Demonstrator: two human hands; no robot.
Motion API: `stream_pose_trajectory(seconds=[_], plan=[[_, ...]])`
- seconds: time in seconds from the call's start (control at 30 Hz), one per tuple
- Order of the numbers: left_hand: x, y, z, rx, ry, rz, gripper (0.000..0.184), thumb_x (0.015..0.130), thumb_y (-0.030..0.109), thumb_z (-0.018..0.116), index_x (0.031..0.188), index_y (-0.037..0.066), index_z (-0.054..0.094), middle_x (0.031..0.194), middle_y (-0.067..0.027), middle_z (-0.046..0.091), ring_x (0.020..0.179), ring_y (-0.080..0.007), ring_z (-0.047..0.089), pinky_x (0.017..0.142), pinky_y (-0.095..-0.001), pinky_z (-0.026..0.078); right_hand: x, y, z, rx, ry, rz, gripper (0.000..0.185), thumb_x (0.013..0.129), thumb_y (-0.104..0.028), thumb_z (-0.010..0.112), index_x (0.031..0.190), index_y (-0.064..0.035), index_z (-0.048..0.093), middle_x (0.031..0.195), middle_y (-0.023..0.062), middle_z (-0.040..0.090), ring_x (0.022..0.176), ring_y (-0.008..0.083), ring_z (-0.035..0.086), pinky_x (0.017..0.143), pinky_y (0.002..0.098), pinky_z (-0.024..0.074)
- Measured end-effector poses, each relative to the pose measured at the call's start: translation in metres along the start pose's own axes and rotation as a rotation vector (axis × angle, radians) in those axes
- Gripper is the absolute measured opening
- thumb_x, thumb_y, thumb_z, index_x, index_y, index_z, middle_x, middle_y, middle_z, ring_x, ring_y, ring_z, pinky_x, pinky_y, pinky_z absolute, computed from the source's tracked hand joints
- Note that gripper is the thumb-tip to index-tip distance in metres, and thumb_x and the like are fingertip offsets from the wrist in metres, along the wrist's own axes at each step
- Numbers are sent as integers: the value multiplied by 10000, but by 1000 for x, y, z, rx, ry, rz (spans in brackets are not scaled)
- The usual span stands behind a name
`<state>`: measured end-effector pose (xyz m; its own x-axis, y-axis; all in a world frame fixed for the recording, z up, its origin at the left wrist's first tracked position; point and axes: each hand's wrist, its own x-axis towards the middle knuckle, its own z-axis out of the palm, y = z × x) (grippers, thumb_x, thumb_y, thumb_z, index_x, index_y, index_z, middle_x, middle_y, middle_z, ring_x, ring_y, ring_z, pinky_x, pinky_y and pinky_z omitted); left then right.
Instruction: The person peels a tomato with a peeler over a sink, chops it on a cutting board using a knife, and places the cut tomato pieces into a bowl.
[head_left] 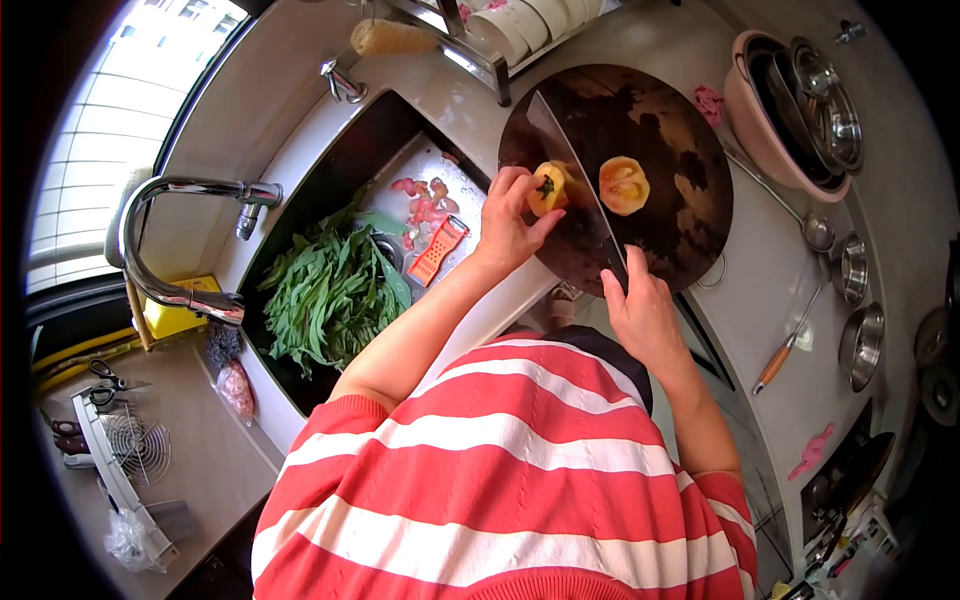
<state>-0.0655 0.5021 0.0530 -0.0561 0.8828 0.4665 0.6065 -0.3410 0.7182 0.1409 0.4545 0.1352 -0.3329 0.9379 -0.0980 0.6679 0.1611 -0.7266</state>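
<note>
On the dark round cutting board [680, 150], my left hand [512, 222] pinches a peeled tomato half [549, 196] that shows its dark stem end. My right hand [645, 305] is wrapped round the handle of a kitchen knife [572, 155]. The long blade points away from me, on edge, just right of the held half. Right of the blade lies another tomato half [624, 186], its cut face up. Whether the blade touches the held half or the board, I cannot tell.
At left, the sink [270, 255] holds leafy greens [335, 285], an orange peeler [438, 250] and reddish peelings [428, 205]. A curved faucet [130, 220] overhangs it. On the right stand a pink basin [745, 110], a ladle [817, 233] and metal bowls [860, 345]. A dish rack [480, 50] is behind.
</note>
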Motion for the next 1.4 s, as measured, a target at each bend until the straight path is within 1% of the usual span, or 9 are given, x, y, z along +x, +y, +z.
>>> stream_pose_trajectory(seconds=[0.37, 0.43, 0.5, 0.53, 0.63, 0.67, 0.87, 1.2, 1.4], plan=[[-8, -12, 11, -65, 1, -51, 465, 667, 80, 816, 1078, 37, 603, 1075, -127, 542, 870, -257, 622, 698, -299, 555, 48, 38, 48, 165, 54, 14, 287, 908, -249, 559, 981, 8, 451, 796, 308, 595, 836, 521, 550, 698, 529, 458], [-5, -10, 17, -70, -7, -105, 475, 665, 72, 806, 1096, 54, 606, 1094, -126, 530, 915, -257, 614, 734, -311, 556, 54, 38, 24, 465, -171, 359, 273, 902, -262, 593, 977, -19, 495, 673, 130, 592, 493, 259, 580, 464, 363, 460], [-4, -5, 22, -74, -5, -100, 457, 666, 61, 781, 1090, 79, 611, 1104, -132, 528, 1025, -292, 568, 822, -352, 517, 48, 50, 8, 620, -215, 373, 247, 906, -247, 591, 1002, -31, 518, 636, 38, 544, 434, 109, 490, 388, 282, 406], [-2, -6, 23, -63, -7, -66, 458, 660, 56, 773, 1088, 83, 611, 1108, -137, 533, 1018, -311, 568, 821, -361, 509, 42, 49, 5, 460, -140, 363, 229, 914, -227, 575, 1024, -32, 529, 651, 105, 584, 470, 242, 567, 444, 346, 441], [1, -8, 16, -41, -51, -35, 465, 642, 37, 746, 1085, 88, 611, 1117, -148, 543, 1008, -344, 567, 822, -379, 493, 24, 48, 1, 111, 165, -70, 225, 917, -215, 566, 1027, -24, 524, 712, 202, 612, 614, 397, 613, 524, 416, 455], [4, -8, 11, -35, -71, -32, 469, 637, 30, 737, 1084, 89, 611, 1119, -151, 545, 1006, -351, 566, 823, -384, 490, 16, 43, -5, 136, 102, 25, 239, 919, -208, 562, 1047, -13, 509, 772, 264, 607, 775, 473, 589, 606, 473, 451], [10, 1, -3, 427, -217, 0, 504, 618, 48, 722, 1108, 63, 605, 1147, -154, 522, 1044, -367, 526, 880, -392, 476, -4, 23, 2, 128, 125, 35, 285, 922, -201, 564, 1110, -4, 481, 779, 253, 629, 776, 460, 605, 624, 495, 466], [6, -12, -17, 97, -205, -263, 524, 597, 105, 777, 1076, 9, 588, 1031, -121, 580, 796, -213, 609, 657, -315, 522, -15, 8, 24, -19, 105, -108, 350, 906, -185, 569, 1183, -1, 459, 870, 253, 643, 713, 451, 624, 607, 498, 512], [-3, -8, -8, 6, -101, -265, 500, 614, 108, 775, 1053, 17, 554, 965, -122, 533, 770, -263, 577, 640, -332, 499, -18, -3, 11, -417, -46, -78, 425, 869, -170, 610, 1237, -34, 447, 860, 179, 618, 716, 382, 642, 625, 454, 531]])
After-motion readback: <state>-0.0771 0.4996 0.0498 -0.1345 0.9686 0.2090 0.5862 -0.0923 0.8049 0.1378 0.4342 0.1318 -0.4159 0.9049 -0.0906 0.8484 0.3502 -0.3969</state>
